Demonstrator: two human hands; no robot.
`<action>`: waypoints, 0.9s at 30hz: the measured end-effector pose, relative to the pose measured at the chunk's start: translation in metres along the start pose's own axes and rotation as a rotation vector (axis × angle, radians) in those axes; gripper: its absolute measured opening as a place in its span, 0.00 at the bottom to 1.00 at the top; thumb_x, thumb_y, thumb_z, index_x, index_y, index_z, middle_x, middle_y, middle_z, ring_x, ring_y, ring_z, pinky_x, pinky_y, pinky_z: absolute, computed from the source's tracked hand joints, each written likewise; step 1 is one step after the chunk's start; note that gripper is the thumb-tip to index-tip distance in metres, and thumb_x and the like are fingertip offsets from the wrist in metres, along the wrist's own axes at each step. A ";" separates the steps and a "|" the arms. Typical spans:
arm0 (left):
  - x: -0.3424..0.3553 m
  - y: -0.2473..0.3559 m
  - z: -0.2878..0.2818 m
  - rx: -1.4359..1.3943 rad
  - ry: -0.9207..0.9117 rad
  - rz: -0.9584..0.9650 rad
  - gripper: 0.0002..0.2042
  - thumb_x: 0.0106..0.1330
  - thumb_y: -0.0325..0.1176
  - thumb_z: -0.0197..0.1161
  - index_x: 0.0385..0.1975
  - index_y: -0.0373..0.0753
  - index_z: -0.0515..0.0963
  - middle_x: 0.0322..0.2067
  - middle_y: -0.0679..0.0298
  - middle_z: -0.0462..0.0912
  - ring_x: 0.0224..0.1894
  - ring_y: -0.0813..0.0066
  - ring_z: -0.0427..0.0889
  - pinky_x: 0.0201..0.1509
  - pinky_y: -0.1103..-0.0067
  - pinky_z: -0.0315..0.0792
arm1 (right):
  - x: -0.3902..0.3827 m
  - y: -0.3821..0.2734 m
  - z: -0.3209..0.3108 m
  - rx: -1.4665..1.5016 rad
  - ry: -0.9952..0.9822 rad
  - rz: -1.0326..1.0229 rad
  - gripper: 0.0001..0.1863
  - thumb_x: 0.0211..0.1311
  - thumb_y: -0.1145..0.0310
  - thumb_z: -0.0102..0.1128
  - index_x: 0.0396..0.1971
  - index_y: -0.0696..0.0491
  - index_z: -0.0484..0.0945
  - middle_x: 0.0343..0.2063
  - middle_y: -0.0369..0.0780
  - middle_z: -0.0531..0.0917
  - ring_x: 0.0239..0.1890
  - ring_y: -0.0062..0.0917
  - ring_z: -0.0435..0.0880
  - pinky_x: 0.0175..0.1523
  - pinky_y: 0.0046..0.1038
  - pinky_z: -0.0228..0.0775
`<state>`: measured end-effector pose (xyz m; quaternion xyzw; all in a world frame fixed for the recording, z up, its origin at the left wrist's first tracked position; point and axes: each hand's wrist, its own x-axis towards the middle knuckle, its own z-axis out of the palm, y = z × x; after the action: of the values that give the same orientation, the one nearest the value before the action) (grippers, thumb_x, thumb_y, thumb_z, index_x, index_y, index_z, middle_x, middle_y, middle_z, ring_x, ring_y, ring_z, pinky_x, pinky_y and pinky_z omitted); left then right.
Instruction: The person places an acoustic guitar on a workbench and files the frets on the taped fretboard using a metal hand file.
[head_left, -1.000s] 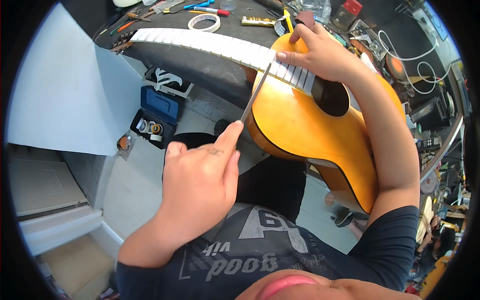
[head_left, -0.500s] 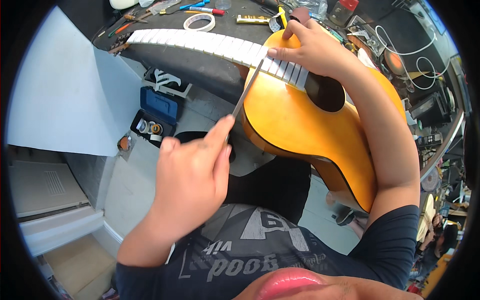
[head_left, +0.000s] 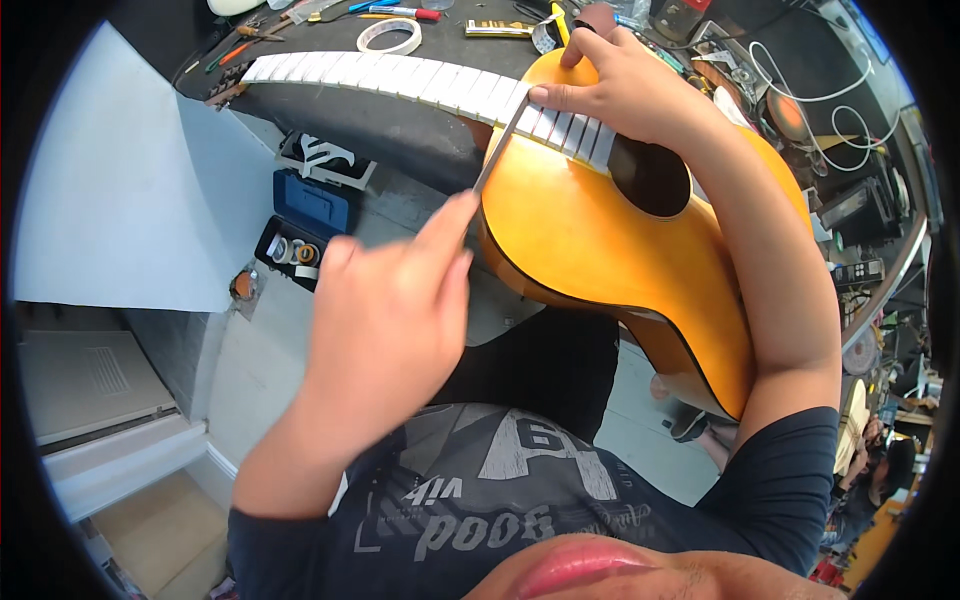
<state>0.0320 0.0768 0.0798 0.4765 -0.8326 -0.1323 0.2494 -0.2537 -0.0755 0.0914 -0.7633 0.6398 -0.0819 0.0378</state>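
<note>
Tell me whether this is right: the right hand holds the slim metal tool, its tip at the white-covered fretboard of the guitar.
Wrong hand: the left hand, not the right hand, holds the slim metal tool, its tip at the white-covered fretboard of the guitar, as the head view shows.

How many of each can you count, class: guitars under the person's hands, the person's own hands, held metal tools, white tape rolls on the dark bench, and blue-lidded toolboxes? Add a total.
Guitar: 1
Hands: 2, left hand and right hand
Thin metal tool: 1
White tape roll on the dark bench: 1
Blue-lidded toolbox: 1
Total: 6
</note>
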 end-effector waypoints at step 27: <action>-0.007 0.002 -0.004 0.082 0.020 0.061 0.21 0.71 0.23 0.67 0.65 0.36 0.83 0.28 0.50 0.88 0.28 0.50 0.85 0.39 0.63 0.70 | -0.002 -0.013 -0.017 -0.008 -0.154 0.049 0.46 0.68 0.28 0.68 0.65 0.56 0.78 0.68 0.64 0.70 0.69 0.62 0.77 0.74 0.48 0.72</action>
<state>0.0354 0.0845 0.0816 0.4622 -0.8488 -0.0857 0.2422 -0.2445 -0.0707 0.1102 -0.7515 0.6538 -0.0194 0.0858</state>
